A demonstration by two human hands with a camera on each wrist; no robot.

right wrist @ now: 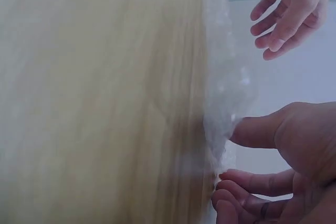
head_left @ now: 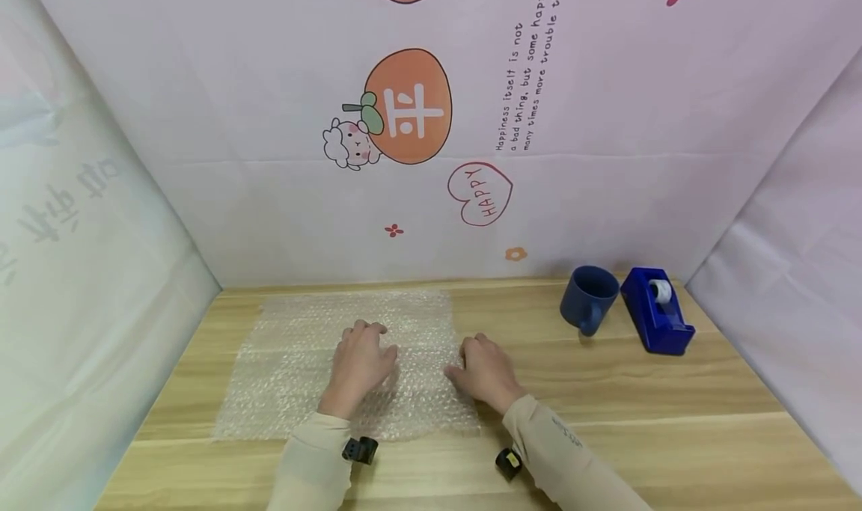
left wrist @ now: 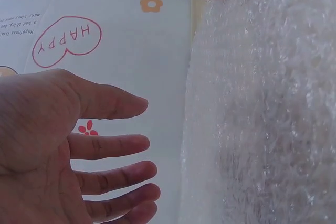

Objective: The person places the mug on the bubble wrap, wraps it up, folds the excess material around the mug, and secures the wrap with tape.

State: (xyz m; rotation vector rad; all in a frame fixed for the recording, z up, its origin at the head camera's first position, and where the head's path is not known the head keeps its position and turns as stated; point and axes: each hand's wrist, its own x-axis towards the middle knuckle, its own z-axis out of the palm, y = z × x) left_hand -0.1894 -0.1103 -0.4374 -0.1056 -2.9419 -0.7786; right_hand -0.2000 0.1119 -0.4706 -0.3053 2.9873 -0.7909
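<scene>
A clear sheet of bubble wrap [head_left: 296, 361] lies flat on the wooden table. My left hand [head_left: 360, 365] hovers over its middle, palm down. In the left wrist view, that hand's fingers [left wrist: 113, 179] are spread and loosely bent, with nothing between them and the thumb. At the sheet's right edge is my right hand [head_left: 486, 372]. The right wrist view shows its thumb [right wrist: 257, 129] on one side of the bubble wrap's edge [right wrist: 212, 129] and curled fingers [right wrist: 257, 182] on the other, pinching it. The fingertips are partly hidden by the film.
To the right at the back stands a dark blue mug [head_left: 587, 301], its handle toward me. Beside it sits a blue tape dispenser [head_left: 656, 313] with a white roll. Printed white cloth [head_left: 303, 219] hangs behind the wooden table [head_left: 626, 414] and at both sides.
</scene>
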